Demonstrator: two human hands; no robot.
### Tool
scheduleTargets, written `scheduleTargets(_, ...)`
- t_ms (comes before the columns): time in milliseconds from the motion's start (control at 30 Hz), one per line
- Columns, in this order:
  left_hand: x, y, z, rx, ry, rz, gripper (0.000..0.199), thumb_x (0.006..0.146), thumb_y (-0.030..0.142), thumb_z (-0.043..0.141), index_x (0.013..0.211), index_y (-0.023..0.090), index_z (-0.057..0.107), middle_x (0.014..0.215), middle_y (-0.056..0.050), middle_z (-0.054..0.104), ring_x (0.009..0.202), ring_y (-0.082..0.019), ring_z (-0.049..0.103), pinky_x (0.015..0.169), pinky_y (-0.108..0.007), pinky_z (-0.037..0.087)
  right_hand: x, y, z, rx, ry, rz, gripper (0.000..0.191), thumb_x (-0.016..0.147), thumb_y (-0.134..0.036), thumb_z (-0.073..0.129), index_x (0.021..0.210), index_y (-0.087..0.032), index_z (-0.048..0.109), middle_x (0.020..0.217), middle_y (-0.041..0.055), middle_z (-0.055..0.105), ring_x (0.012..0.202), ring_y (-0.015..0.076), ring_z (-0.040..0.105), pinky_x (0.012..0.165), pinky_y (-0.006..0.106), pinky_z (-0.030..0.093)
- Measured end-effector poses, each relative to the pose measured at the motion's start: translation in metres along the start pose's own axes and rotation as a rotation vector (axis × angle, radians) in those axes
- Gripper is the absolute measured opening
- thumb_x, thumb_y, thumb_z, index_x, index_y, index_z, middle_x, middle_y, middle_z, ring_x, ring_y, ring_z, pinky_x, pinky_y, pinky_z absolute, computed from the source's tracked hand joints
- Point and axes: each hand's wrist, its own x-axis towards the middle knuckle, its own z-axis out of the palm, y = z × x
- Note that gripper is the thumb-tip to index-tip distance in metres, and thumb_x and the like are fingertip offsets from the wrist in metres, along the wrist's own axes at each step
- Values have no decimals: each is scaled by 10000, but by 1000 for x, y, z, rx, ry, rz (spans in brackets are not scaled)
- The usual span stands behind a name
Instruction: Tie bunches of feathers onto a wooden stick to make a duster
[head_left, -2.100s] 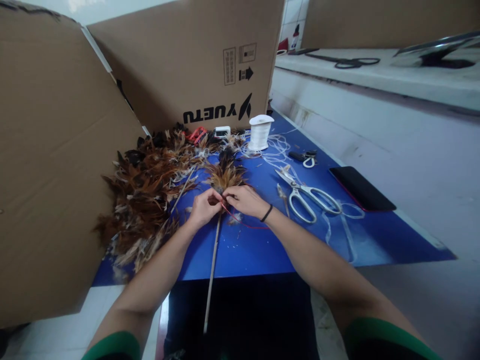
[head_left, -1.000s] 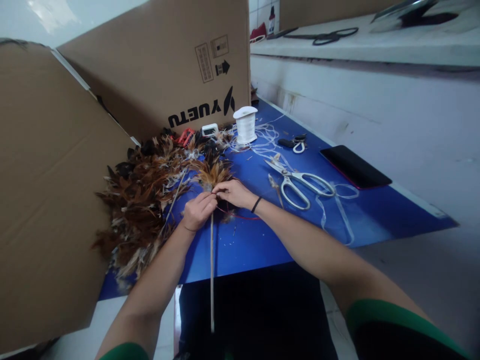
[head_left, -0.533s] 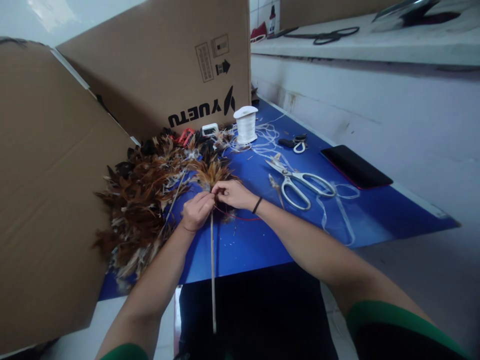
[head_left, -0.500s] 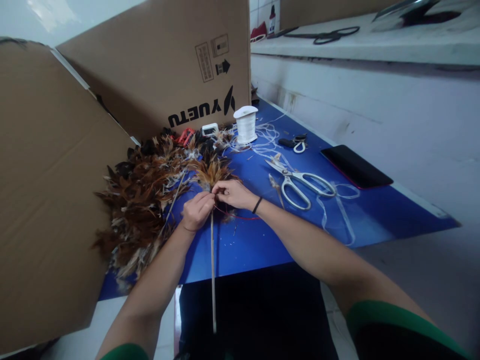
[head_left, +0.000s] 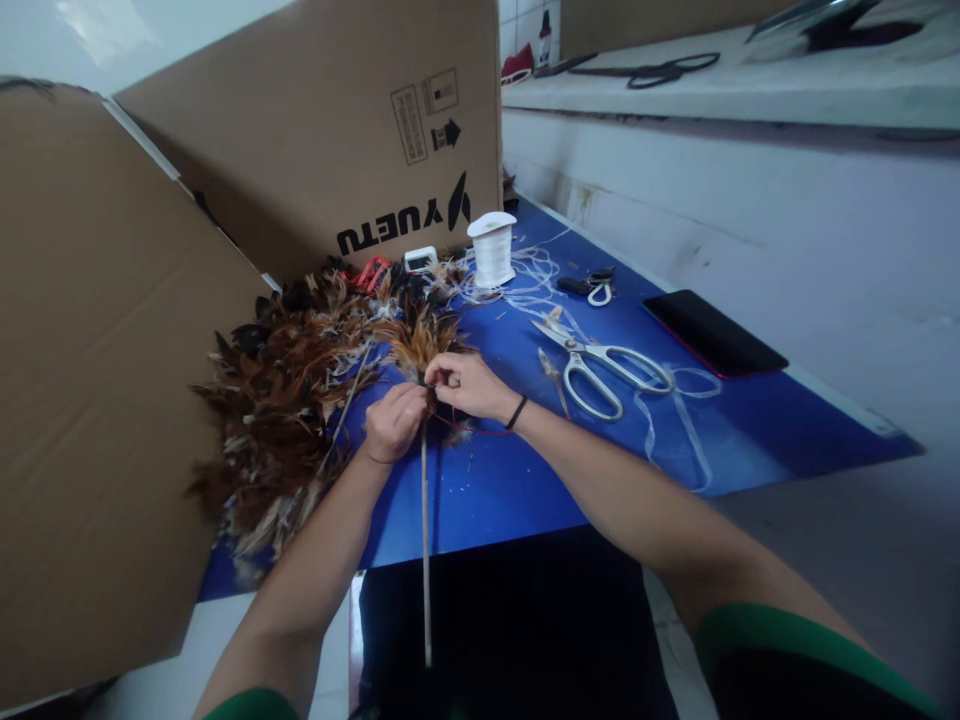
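Observation:
Both hands meet over the blue table at the top of a thin stick (head_left: 426, 530), whose lower end hangs past the table's front edge. A tuft of brown feathers (head_left: 421, 340) fans out from that end, just beyond my fingers. My left hand (head_left: 396, 420) is closed around the stick at the feathers' base. My right hand (head_left: 466, 385) is closed in a pinch at the same spot, close to the left fingertips; what lies between its fingers is too small to make out. A thin red cord (head_left: 480, 432) runs right from there, under my right wrist.
Left of my hands spreads a heap of brown feathers (head_left: 277, 400) against a cardboard box (head_left: 315, 120). To the right lie scissors (head_left: 600, 365), a phone (head_left: 716, 332) and loose white ribbon (head_left: 694, 440). A white ribbon spool (head_left: 492, 252) stands behind.
My right hand has shifted very slightly, its fingertips a little changed at the feathers' base. The red cord lies a little differently. My left hand and the stick stay nearly where they were.

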Motion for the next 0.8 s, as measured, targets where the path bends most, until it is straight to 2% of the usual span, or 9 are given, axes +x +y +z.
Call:
scheduleTargets(233,-1,-1,2,-4,23,12,197,788,86,604,952,180,547,924,-74,695,992,-173,629,790,-304,543,1,1,1,-70,-40,-5,170,709,-66,554,772,-153,686,731,0,610,594,64,470,604,191,357)
scheduleTargets(400,-1,-1,3,-27,69,20,209,775,76,613,947,176,550,896,-76,697,962,-179,640,788,-321,551,2,1,1,-85,-65,14,137,728,-84,539,767,-154,650,735,-5,614,613,68,486,610,193,351)
scheduleTargets(567,-1,-1,4,-17,65,2,165,797,114,602,939,181,553,900,-76,696,959,-177,643,797,-328,553,0,0,1,-54,-25,81,171,750,-99,494,865,-162,605,669,-37,573,572,67,480,583,193,338)
scheduleTargets(667,-1,-1,4,10,61,4,148,801,115,595,925,183,552,889,-72,695,936,-181,650,773,-330,559,0,-1,0,-47,-52,44,210,731,-72,502,873,-166,624,649,-45,568,551,59,460,585,189,340)
scheduleTargets(800,0,-1,4,-1,70,10,162,793,97,600,922,182,552,878,-65,691,926,-176,649,763,-324,560,2,-1,-2,-101,-71,-20,167,720,-74,548,796,-161,668,707,-15,603,592,66,463,618,196,349)
